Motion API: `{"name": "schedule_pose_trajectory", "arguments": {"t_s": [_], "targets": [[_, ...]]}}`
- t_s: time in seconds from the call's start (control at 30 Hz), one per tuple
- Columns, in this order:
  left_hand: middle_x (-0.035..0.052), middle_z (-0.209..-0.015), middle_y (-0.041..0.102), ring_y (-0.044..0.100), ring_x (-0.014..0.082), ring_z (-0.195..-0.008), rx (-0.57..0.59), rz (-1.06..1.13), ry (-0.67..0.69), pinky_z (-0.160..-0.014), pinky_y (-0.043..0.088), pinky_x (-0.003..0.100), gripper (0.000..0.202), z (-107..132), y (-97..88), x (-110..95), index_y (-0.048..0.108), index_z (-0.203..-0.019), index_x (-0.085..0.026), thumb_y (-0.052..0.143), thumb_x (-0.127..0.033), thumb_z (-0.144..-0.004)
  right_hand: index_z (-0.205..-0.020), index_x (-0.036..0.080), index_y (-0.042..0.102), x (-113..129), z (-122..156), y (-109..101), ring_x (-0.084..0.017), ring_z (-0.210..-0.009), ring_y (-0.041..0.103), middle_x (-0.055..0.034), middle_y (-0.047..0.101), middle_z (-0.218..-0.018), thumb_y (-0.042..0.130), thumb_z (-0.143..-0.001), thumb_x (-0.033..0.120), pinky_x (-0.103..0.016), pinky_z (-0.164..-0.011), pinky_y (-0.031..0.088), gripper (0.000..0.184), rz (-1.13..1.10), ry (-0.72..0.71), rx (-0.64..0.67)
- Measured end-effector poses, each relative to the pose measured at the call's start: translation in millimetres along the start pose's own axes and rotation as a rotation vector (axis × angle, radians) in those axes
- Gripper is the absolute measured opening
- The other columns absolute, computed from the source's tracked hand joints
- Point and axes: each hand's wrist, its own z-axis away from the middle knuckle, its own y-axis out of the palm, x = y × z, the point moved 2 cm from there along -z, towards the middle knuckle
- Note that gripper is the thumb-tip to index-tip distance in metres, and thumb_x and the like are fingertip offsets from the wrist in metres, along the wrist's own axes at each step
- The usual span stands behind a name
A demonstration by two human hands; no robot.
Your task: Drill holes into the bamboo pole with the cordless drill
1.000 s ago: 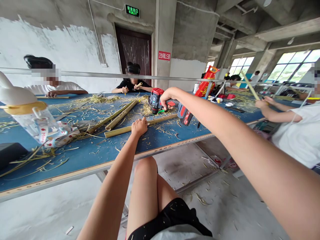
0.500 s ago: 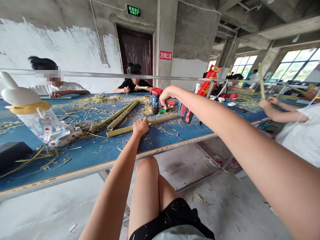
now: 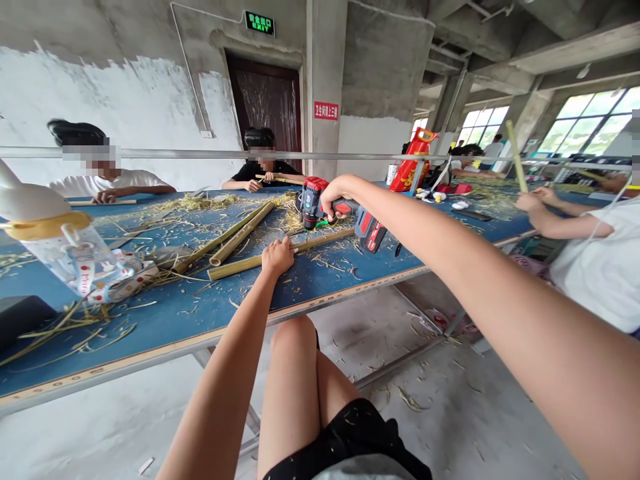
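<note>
A bamboo pole (image 3: 235, 268) lies across the blue tabletop in front of me. My left hand (image 3: 278, 256) is closed over it from above and presses it against the table. My right hand (image 3: 336, 197) is wrapped round the handle of a red and grey cordless drill (image 3: 313, 200). The drill points down, its chuck just above the pole, slightly right of my left hand. Whether the bit is in the bamboo is too small to tell. Beyond the pole, a second bamboo pole (image 3: 242, 233) lies at a slant beside a thinner strip.
A bunny-shaped water bottle (image 3: 55, 233) and a black block (image 3: 24, 319) stand at the left. Bamboo shavings (image 3: 210, 201) litter the blue table (image 3: 175, 347). A red bag (image 3: 414, 160) stands at the back right. Co-workers sit opposite and at the right, one holding a bamboo strip (image 3: 517, 157).
The view has shifted slightly, so most things sit a little further left. My hands keep their hold on the pole and drill. A co-worker opposite has moved their hands on a bamboo piece.
</note>
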Motion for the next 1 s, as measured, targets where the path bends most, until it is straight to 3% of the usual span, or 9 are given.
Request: {"name": "schedule_pose_trajectory", "arguments": {"t_s": [0.23,0.37,0.63,1.0], "targets": [[0.0089,-0.100,0.059,0.055,0.0219,-0.092,0.008,-0.008,0.002,-0.078,0.040,0.032,0.031,0.5,-2.1,0.1,0.048,-0.108,-0.022,0.035,-0.035,-0.084,-0.073,0.004,0.057,20.9,2.0,2.2,-0.015,-0.056,0.055,-0.0027,0.052,-0.057,0.056,-0.076,0.029,-0.027,-0.056,0.043,0.025,0.106,0.084,0.000],[0.0093,-0.100,0.059,0.055,0.0217,-0.092,0.009,-0.007,-0.005,-0.077,0.041,0.032,0.033,1.2,-2.7,-0.3,0.048,-0.110,-0.022,0.032,-0.037,-0.085,-0.069,0.003,0.057,29.7,0.1,0.8,-0.015,-0.054,0.053,-0.0034,0.051,-0.055,0.058,-0.074,0.027,-0.028,-0.055,0.043,0.025,0.211,0.077,0.019],[0.0096,-0.099,0.058,0.055,0.0227,-0.091,-0.003,0.002,0.002,-0.076,0.041,0.033,0.033,1.0,-2.4,0.4,0.048,-0.108,-0.021,0.033,-0.038,-0.084,-0.055,0.008,0.050,20.5,-7.4,-4.1,-0.013,-0.052,0.052,-0.0016,0.050,-0.050,0.058,-0.071,0.018,-0.026,-0.055,0.044,0.020,0.213,0.038,0.000],[0.0094,-0.098,0.059,0.056,0.0220,-0.090,-0.011,-0.011,0.013,-0.076,0.041,0.032,0.032,-0.5,-0.5,1.0,0.048,-0.107,-0.021,0.032,-0.037,-0.084,-0.056,0.007,0.051,15.2,-9.6,-4.7,-0.011,-0.049,0.051,-0.0006,0.048,-0.047,0.056,-0.075,0.034,-0.025,-0.052,0.044,0.033,0.105,0.096,0.014]]}}
